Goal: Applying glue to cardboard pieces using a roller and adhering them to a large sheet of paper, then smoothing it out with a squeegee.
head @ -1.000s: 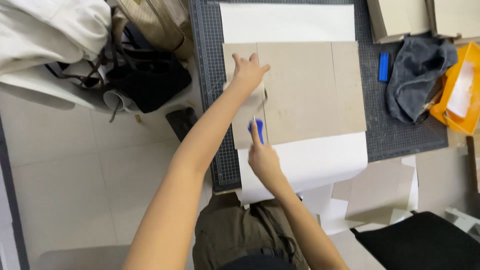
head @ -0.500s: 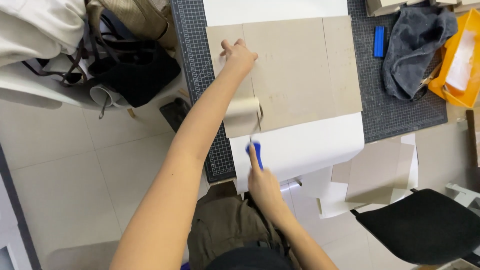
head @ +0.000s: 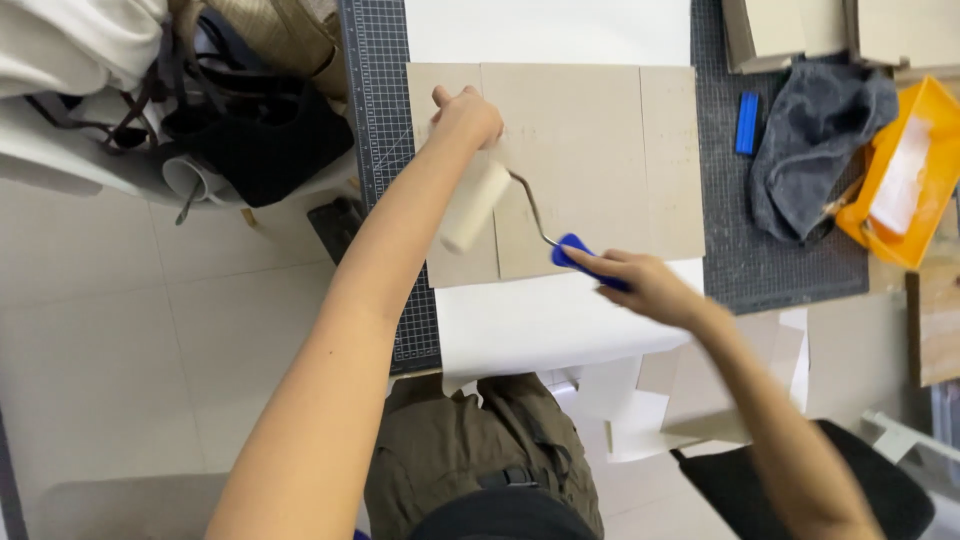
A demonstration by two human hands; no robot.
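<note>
A: Overall, what carries the work?

B: A bench (head: 800, 345) covered by a dark gridded cutting mat (head: 378, 120). On the mat lies a white sheet (head: 530, 320), and on that sheet lies a grey board assembly (head: 590, 140) made of three panels side by side: a narrow one at left, a wide one in the middle, a narrow one at right.

A: State of the hands?

B: Left hand (head: 466, 113): fingers curled, pressed down on the upper part of the left panel, near the seam with the middle panel. Right hand (head: 640, 285): fingers wrapped tightly around the blue handle of a paint roller (head: 478, 203), at the lower edge of the board.

A: Position of the roller?

B: Its pale cylinder is over the left panel, just below the left hand and slightly tilted. The bent wire frame runs from the cylinder across the middle panel to the handle. Whether the cylinder touches the board cannot be determined.

A: Surrounding items, by size?

B: A grey cloth (head: 815, 140) lies on the mat to the right of the board. An orange tray (head: 935, 200) is just beside the cloth at the far right. A small blue block (head: 747, 122) lies between the board and the cloth.
</note>
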